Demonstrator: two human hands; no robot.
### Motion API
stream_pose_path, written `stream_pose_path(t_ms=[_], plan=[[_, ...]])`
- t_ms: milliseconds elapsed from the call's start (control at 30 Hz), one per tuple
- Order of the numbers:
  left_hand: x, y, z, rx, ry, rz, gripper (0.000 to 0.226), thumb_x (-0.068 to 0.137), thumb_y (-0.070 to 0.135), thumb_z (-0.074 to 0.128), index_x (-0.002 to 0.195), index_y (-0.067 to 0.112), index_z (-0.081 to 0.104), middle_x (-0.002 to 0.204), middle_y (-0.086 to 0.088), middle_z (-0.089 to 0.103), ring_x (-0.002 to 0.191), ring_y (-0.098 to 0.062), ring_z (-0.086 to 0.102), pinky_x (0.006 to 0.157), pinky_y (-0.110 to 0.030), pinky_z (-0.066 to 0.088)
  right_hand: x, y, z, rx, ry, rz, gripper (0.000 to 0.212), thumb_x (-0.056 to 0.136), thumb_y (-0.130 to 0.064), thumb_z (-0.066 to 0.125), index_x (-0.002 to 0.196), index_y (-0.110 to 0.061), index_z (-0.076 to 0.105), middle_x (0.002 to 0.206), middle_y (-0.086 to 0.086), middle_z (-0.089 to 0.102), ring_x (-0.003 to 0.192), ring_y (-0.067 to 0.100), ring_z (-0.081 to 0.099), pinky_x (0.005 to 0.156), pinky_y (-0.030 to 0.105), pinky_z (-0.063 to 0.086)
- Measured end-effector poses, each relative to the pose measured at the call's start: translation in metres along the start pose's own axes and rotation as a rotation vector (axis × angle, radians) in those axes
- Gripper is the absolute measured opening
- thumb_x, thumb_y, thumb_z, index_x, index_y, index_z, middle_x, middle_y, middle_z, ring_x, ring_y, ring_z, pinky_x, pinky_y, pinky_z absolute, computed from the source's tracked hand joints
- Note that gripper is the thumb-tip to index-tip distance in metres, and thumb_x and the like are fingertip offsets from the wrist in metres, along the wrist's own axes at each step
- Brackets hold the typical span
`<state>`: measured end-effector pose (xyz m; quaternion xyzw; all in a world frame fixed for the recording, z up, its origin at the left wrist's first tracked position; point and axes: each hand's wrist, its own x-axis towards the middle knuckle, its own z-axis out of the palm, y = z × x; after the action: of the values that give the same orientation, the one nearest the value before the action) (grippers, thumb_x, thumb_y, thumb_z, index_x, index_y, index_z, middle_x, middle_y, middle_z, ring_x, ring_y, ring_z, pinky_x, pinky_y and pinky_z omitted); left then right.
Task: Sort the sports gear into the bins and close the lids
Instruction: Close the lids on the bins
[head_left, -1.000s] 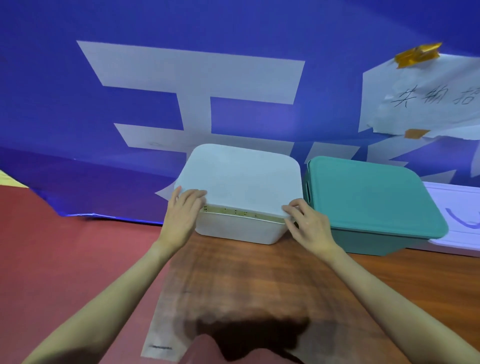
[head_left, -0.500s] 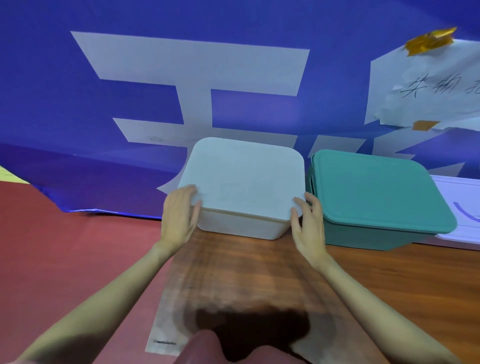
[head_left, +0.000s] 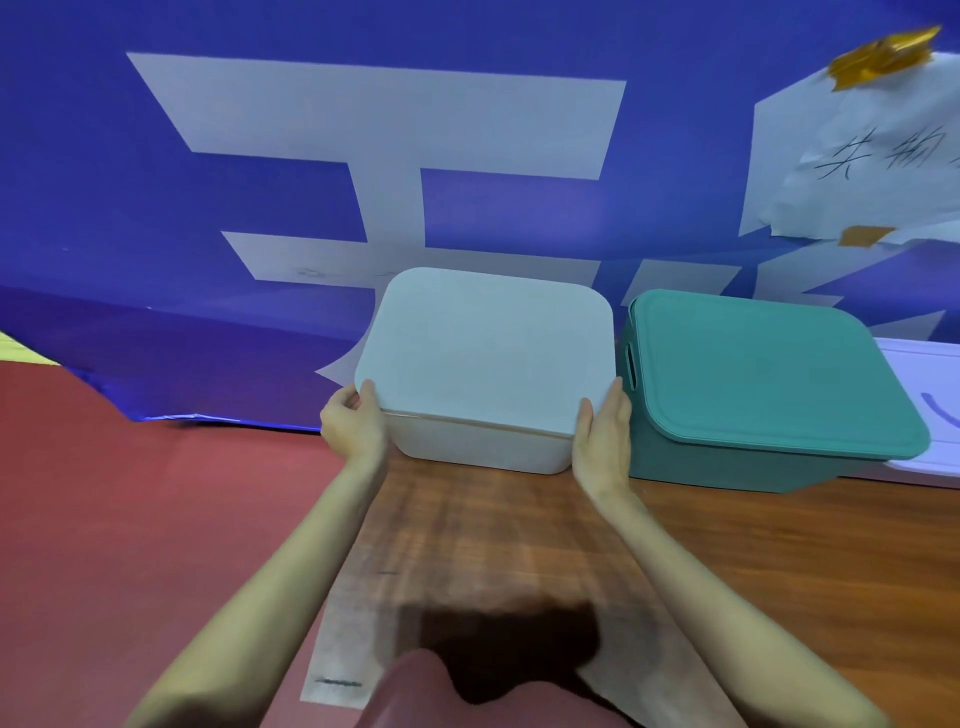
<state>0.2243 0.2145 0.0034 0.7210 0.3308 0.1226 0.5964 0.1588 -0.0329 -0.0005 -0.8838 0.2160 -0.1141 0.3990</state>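
Note:
A white bin (head_left: 478, 451) stands on the wood-grain board with its white lid (head_left: 488, 353) lying on top. My left hand (head_left: 353, 422) grips the lid's near left corner, thumb on top and fingers curled round the edge. At the near right corner, my right hand (head_left: 602, 439) holds the lid with the thumb on its front edge and the fingers along its side. Just to the right, almost touching, a green bin (head_left: 727, 467) has its green lid (head_left: 769, 374) on. No sports gear is visible.
A blue banner (head_left: 208, 234) with large white characters hangs right behind both bins. Red floor (head_left: 130, 519) lies to the left, the wood-grain board (head_left: 519, 545) in front. A handwritten paper (head_left: 857, 171) is taped at upper right, and a white board (head_left: 930, 384) lies beside the green bin.
Both hands slid from the top front edge of the white lid out to its near corners. The lid's front edge has come down onto the bin, closing the gap.

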Motion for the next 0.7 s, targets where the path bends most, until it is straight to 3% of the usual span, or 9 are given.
stream_pose_path(t_ms=[167,267,400,533,633,700], plan=[[0.001,-0.003,0.004,-0.077,0.031,-0.114,0.024,0.084,0.017,0.057,0.100,0.002,0.067,0.085,-0.004,0.065,0.081,-0.022,0.061,0.075,-0.034,0.050,0.000,-0.001,-0.001,-0.009,-0.013,-0.011,0.059,0.102,-0.024,0.033,0.149,0.001,0.008,0.152,0.019,0.020,0.141,0.028,0.023,0.116,0.038,0.022],[-0.004,-0.006,0.005,-0.099,0.052,-0.124,0.022,0.086,0.016,0.059,0.104,0.004,0.066,0.094,-0.005,0.067,0.086,-0.018,0.061,0.079,-0.032,0.050,0.000,0.000,-0.002,0.018,-0.013,-0.009,0.058,0.102,-0.023,0.033,0.149,0.000,0.007,0.151,0.018,0.022,0.139,0.028,0.026,0.116,0.039,0.024],[-0.004,-0.006,0.004,-0.068,0.031,-0.079,0.020,0.088,0.018,0.059,0.103,0.007,0.065,0.093,-0.001,0.065,0.084,-0.015,0.059,0.080,-0.033,0.049,0.003,0.002,-0.004,0.042,-0.011,-0.003,0.057,0.102,-0.020,0.035,0.148,0.001,0.009,0.147,0.018,0.027,0.136,0.026,0.031,0.112,0.026,0.020],[0.001,-0.007,0.006,0.095,-0.049,0.104,0.019,0.087,0.018,0.050,0.091,0.006,0.064,0.079,-0.002,0.058,0.069,-0.018,0.049,0.067,-0.034,0.042,0.002,0.007,-0.006,0.045,0.009,0.027,0.054,0.101,-0.015,0.037,0.147,0.003,0.017,0.141,0.020,0.035,0.132,0.028,0.035,0.101,0.014,0.018],[0.002,-0.002,0.009,0.255,-0.082,0.244,0.017,0.094,0.015,0.046,0.098,0.005,0.059,0.087,-0.003,0.057,0.079,-0.023,0.049,0.070,-0.031,0.036,0.002,0.008,-0.005,0.039,0.027,-0.011,0.051,0.101,-0.012,0.038,0.148,-0.002,0.022,0.137,0.017,0.039,0.127,0.024,0.039,0.097,0.011,0.019],[0.006,0.000,0.012,0.404,-0.100,0.401,0.015,0.095,0.010,0.043,0.099,0.001,0.054,0.093,-0.012,0.059,0.087,-0.031,0.052,0.071,-0.033,0.033,0.004,0.007,-0.003,-0.009,0.025,-0.072,0.048,0.099,-0.008,0.036,0.146,-0.006,0.026,0.139,0.016,0.036,0.127,0.023,0.039,0.101,0.018,0.026]])
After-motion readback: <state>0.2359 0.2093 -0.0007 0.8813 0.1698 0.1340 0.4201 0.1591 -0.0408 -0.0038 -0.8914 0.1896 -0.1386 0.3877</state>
